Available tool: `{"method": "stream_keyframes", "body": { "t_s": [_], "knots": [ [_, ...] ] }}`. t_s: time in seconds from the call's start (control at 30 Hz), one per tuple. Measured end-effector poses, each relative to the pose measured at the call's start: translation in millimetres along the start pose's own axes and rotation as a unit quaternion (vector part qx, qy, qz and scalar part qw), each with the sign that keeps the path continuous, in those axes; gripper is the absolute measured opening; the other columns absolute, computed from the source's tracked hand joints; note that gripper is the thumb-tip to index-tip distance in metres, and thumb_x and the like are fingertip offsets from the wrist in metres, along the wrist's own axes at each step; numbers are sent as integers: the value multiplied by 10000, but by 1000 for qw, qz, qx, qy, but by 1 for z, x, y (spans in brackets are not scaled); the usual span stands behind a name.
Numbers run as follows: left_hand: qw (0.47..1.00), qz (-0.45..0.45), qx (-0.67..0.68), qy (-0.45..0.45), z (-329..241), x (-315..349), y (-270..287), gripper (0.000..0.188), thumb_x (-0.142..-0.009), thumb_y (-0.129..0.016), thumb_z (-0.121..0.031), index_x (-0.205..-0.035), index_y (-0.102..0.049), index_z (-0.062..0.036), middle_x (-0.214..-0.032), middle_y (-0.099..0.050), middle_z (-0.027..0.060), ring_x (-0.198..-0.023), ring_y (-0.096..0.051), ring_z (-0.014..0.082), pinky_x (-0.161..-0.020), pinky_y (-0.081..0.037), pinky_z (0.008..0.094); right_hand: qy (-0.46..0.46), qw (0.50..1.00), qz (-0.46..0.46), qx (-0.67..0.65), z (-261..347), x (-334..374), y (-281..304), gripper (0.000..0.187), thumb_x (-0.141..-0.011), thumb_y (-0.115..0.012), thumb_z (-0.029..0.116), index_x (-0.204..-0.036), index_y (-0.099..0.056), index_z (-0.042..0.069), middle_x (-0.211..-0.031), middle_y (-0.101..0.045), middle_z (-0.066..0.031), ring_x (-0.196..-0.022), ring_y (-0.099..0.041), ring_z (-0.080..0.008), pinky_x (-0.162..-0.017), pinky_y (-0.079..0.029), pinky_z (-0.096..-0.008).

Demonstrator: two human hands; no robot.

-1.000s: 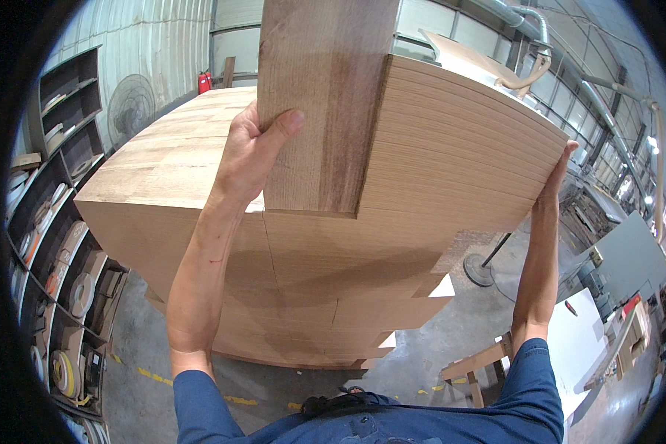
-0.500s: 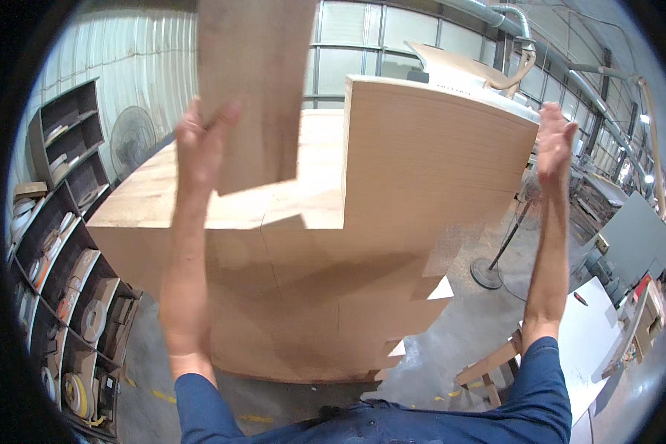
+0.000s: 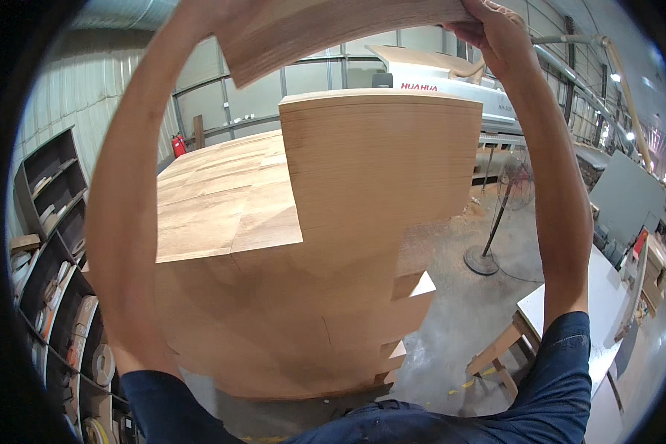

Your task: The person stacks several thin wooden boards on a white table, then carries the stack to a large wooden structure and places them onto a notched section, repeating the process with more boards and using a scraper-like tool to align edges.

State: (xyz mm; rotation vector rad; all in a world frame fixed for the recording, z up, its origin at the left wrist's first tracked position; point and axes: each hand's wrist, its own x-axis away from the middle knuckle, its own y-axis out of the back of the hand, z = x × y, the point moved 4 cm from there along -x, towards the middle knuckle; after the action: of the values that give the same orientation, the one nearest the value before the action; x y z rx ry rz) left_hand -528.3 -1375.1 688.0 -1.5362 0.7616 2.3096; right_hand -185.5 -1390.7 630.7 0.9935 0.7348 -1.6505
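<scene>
High above the stack I hold a wooden board (image 3: 340, 31) crosswise between my two hands, its upper part cut off by the top of the picture. My left hand (image 3: 226, 13) is closed at the board's left end, with most of its fingers out of sight. My right hand (image 3: 499, 31) grips the right end, thumb and fingers bent around it. Below is a large stack of wood-grain boards: a taller pile (image 3: 381, 163) stands at the right, and a lower top surface (image 3: 222, 192) lies at the left. A few corners jut out on the stack's right side.
Dark shelves (image 3: 52, 251) with rolls of edging stand at the left. A floor fan (image 3: 488, 259) is right of the stack, near a white-topped table (image 3: 599, 296). Behind are a white machine (image 3: 451, 85) and a red fire extinguisher (image 3: 178, 146).
The board has gone from upright in my left hand to crosswise overhead. My right hand has left the taller pile's right edge, moved up and taken the board's right end.
</scene>
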Motion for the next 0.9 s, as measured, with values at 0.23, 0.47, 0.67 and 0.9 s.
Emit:
{"method": "stream_keyframes", "body": {
  "t_s": [0.23, 0.47, 0.67, 0.9],
  "knots": [
    [986, -80, 143, 2, -33, 115, -64, 691, -897, -694, -430, -1404, -502, 0, -1254, -633, 238, -1188, -618, 313, -977, -521, 359, -122, 987, -82, -68, -30, 10, 42, 370, -953, -642, 233, -1150, -566, -70, -1157, -605, -258, -1089, -658, -350, -904, -612, -383],
    [894, 5, 389, 223, -20, 137, -103, 504, -887, -734, -245, -1289, -605, 30, -1210, -665, 211, -1142, -644, 242, -973, -516, 345, -161, 982, -4, 102, -54, 35, 48, 303, -953, -658, 328, -925, -691, 28, -829, -713, -101, -718, -677, -136, -606, -555, -237],
    [806, 69, 481, 338, -16, 144, -103, 420, -878, -728, -237, -1216, -668, 6, -1013, -727, 94, -920, -668, 136, -886, -505, 278, -145, 936, 77, 313, -74, 41, 64, 715, -839, -578, 738, -919, -677, 34, -859, -537, -133, -854, -429, -241, -752, -346, -392],
    [796, 79, 482, 359, -19, 154, -94, 391, -921, -684, -224, -1235, -651, 7, -1058, -718, 135, -973, -692, 182, -910, -537, 324, -135, 940, 68, 306, -86, 66, 59, 870, -787, -555, 816, -1060, -713, 5, -1017, -639, -253, -1114, -542, -358, -933, -435, -530]
  ]
}}
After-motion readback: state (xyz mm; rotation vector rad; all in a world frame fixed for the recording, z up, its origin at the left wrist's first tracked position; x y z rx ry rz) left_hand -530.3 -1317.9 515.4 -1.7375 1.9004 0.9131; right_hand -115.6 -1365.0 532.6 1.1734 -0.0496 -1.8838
